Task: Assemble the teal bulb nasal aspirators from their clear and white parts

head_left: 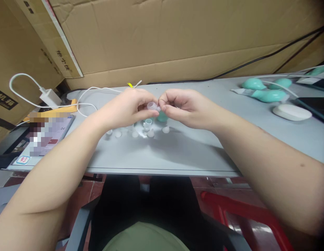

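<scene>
Between the thumb and fingers of my left hand [130, 106] is a small translucent plastic cup-shaped part [151, 106], its round opening facing me. The fingertips of my right hand [184, 106] are pinched together at the right end of the same part, partly hiding it. Just below my hands, a clear little cup [147, 124] stands on the grey table [162, 153]. A teal piece [162, 117] sits behind it, partly covered by my right hand. Several small whitish caps lie in a loose row, among them one cap [150, 133] and another [165, 129].
Teal bulbs [269, 95] lie at the right, near a white oval case [292, 112] and a dark device [316, 108]. On the left are a phone [57, 136], a white charger [50, 98] and its cable. Cardboard [162, 38] walls the back. A red stool [240, 205] stands below.
</scene>
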### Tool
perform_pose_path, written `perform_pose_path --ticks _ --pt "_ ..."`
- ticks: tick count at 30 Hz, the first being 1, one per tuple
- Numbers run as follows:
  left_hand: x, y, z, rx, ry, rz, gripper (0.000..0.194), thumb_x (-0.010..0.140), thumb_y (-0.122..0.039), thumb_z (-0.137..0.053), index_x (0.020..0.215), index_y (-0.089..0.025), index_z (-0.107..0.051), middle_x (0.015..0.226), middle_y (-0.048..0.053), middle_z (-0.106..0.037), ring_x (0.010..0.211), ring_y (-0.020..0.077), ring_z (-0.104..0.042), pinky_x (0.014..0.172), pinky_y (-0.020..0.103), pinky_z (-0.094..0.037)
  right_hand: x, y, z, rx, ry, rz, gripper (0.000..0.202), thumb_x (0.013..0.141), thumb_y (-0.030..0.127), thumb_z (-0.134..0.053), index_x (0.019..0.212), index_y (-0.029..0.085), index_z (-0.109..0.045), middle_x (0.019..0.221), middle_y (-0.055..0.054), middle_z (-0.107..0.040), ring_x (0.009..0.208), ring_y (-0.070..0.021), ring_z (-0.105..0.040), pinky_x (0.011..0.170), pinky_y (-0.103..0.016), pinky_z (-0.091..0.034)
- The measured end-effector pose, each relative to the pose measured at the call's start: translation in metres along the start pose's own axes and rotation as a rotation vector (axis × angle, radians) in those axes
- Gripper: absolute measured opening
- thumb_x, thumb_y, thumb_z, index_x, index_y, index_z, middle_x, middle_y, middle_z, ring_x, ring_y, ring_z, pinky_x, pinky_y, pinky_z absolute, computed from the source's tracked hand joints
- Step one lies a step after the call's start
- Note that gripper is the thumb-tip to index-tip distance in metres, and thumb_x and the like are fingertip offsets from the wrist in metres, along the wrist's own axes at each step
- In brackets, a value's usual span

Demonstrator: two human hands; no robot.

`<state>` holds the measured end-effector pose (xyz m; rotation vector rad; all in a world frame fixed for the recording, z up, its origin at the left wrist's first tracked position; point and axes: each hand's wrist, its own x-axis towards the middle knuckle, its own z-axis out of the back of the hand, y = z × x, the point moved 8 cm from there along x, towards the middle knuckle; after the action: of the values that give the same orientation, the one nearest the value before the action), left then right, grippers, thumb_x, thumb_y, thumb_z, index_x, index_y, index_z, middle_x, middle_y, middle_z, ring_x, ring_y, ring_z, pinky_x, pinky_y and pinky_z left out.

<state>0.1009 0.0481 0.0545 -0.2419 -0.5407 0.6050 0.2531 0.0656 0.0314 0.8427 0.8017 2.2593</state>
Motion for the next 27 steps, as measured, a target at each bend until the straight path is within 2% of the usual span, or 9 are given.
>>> perform_pose_path --ticks 4,7,14,21,26,27 --pt "0.000 0.001 0.000 -0.007 -0.006 -0.010 0.017 0.107 -0.037 -0.077 0.101 -0.022 -0.080 0.088 0.002 -0.080 0.078 0.0165 -0.069 0.073 0.030 -0.054 -0.001 0.003 0.002 -0.021 -0.021 0.029 0.012 0.092 0.025 -0.070 0.086 0.028 -0.060 0.078 0.001 -0.057 0.070 -0.0178 -0.047 0.066 -0.037 -0.037" --pt "0.000 0.001 0.001 -0.011 -0.024 -0.016 0.019 0.107 -0.039 -0.078 0.099 -0.022 -0.080 0.087 0.002 -0.079 0.079 0.0171 -0.069 0.073 0.031 -0.055 -0.002 0.007 0.002 0.022 -0.022 0.054 0.012 0.091 0.024 -0.069 0.084 0.028 -0.060 0.078 0.002 -0.058 0.069 -0.0171 -0.048 0.065 -0.036 -0.038" --pt "0.000 0.006 0.005 -0.009 -0.099 -0.018 0.013 0.102 -0.035 -0.082 0.102 -0.022 -0.085 0.077 0.000 -0.073 0.068 0.0143 -0.061 0.065 0.030 -0.047 -0.004 0.012 0.013 0.006 -0.146 0.088 0.019 0.097 0.041 -0.086 0.089 0.028 -0.074 0.084 -0.002 -0.074 0.076 -0.0204 -0.060 0.072 -0.038 -0.048" --pt "0.000 0.000 0.003 -0.040 -0.109 -0.039 0.015 0.105 -0.035 -0.076 0.105 -0.024 -0.085 0.084 0.001 -0.076 0.072 0.0151 -0.066 0.066 0.030 -0.049 -0.002 0.010 0.013 0.018 -0.040 0.059 0.029 0.098 0.049 -0.090 0.088 0.027 -0.073 0.082 0.000 -0.069 0.076 -0.0204 -0.058 0.072 -0.038 -0.045" --pt "-0.002 0.000 0.007 -0.004 -0.103 -0.008 0.016 0.106 -0.034 -0.073 0.108 -0.024 -0.084 0.089 0.004 -0.079 0.074 0.0169 -0.067 0.067 0.032 -0.051 -0.007 0.013 0.042 0.132 -0.121 -0.026 0.027 0.093 0.042 -0.087 0.084 0.026 -0.067 0.074 0.003 -0.057 0.067 -0.0148 -0.043 0.064 -0.037 -0.031" --pt "-0.002 0.001 0.007 -0.002 -0.097 -0.001 0.016 0.106 -0.035 -0.073 0.108 -0.023 -0.084 0.089 0.004 -0.080 0.073 0.0165 -0.067 0.066 0.032 -0.051 -0.009 0.013 0.047 0.107 -0.105 -0.080 0.024 0.093 0.039 -0.087 0.084 0.026 -0.069 0.076 0.002 -0.059 0.069 -0.0147 -0.045 0.065 -0.037 -0.032"
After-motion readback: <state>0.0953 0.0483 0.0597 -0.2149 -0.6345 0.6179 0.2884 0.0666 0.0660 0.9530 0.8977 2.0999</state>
